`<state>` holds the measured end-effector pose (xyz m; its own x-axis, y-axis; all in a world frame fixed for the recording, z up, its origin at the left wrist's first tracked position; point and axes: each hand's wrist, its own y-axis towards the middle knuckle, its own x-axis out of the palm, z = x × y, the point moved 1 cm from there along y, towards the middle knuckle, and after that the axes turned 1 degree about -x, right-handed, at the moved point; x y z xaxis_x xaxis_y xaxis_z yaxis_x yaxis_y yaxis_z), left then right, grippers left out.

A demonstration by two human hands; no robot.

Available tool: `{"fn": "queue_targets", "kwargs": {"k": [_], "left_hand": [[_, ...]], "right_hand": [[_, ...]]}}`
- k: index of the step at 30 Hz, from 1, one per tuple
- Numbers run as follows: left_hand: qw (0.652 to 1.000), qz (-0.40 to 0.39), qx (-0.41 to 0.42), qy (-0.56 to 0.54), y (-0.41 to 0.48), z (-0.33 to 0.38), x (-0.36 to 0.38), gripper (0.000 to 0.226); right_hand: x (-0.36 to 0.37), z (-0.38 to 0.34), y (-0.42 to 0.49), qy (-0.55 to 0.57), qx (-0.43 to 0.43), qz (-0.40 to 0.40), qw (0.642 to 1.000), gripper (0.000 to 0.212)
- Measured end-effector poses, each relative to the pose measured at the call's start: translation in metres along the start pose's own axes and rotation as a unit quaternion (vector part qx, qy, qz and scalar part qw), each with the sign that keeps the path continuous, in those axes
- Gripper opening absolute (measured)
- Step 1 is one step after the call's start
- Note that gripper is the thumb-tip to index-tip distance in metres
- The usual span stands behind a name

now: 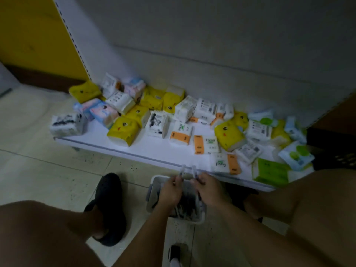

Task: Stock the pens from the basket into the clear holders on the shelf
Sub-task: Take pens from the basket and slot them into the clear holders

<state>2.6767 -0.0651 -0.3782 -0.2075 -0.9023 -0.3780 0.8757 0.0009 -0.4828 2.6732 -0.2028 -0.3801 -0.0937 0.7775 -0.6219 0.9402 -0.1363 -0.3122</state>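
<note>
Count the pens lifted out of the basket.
2: left pen held by the left hand; right pen by the right hand, above the basket; more inside, blurred.

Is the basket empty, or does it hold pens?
Not empty: dark pens lie in the basket beneath the left hand and right hand.

L hand (170,189) and R hand (210,189) are held side by side, near each other but not touching, backs turned up. Fingers of each are curled round a pen: L pen (182,169) and R pen (194,170), both pointed approx. to 12 o'clock. L forearm (148,232) is brought in from 7 o'clock, R forearm (246,234) from 5 o'clock.
</note>
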Motion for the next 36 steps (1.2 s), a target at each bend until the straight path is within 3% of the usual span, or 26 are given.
{"fn": "queue_targets", "kwargs": {"k": [3, 5, 8, 10, 13, 17, 23, 26, 30, 36], "left_hand": [[0.998, 0.006, 0.064, -0.023, -0.011, 0.033, -0.012, 0.023], [0.996, 0.000, 0.067, -0.064, -0.018, 0.054, -0.018, 0.019], [0.994, 0.020, 0.096, -0.056, -0.029, 0.083, -0.026, 0.017], [0.988, 0.046, 0.144, -0.001, -0.039, 0.104, -0.032, 0.022], [0.976, 0.052, 0.211, 0.006, -0.059, 0.140, -0.041, 0.032], [0.949, 0.041, 0.309, -0.039, -0.086, 0.190, -0.049, 0.027], [0.918, -0.009, 0.367, -0.147, -0.130, 0.272, -0.057, 0.008], [0.891, -0.033, 0.421, -0.168, -0.156, 0.316, -0.063, 0.019], [0.859, -0.052, 0.493, -0.126, -0.194, 0.377, -0.066, 0.042], [0.833, -0.021, 0.550, -0.051, -0.219, 0.451, -0.064, 0.030]], "right_hand": [[-0.031, -0.021, -0.008, 0.015, -0.029, 0.053, 0.998, 0.033], [-0.051, -0.032, -0.014, 0.041, -0.031, 0.077, 0.996, 0.006], [-0.080, -0.052, -0.023, 0.109, -0.077, 0.067, 0.989, 0.054], [-0.100, -0.069, -0.033, 0.154, -0.124, 0.061, 0.978, 0.061], [-0.132, -0.102, -0.050, 0.177, -0.184, 0.087, 0.963, 0.053], [-0.173, -0.135, -0.068, 0.197, -0.237, 0.126, 0.943, 0.036], [-0.246, -0.172, -0.099, 0.206, -0.322, 0.200, 0.902, 0.038], [-0.287, -0.192, -0.119, 0.197, -0.353, 0.229, 0.885, 0.038], [-0.340, -0.215, -0.140, 0.192, -0.380, 0.280, 0.860, 0.033], [-0.406, -0.236, -0.147, 0.219, -0.394, 0.311, 0.837, 0.031]]}}
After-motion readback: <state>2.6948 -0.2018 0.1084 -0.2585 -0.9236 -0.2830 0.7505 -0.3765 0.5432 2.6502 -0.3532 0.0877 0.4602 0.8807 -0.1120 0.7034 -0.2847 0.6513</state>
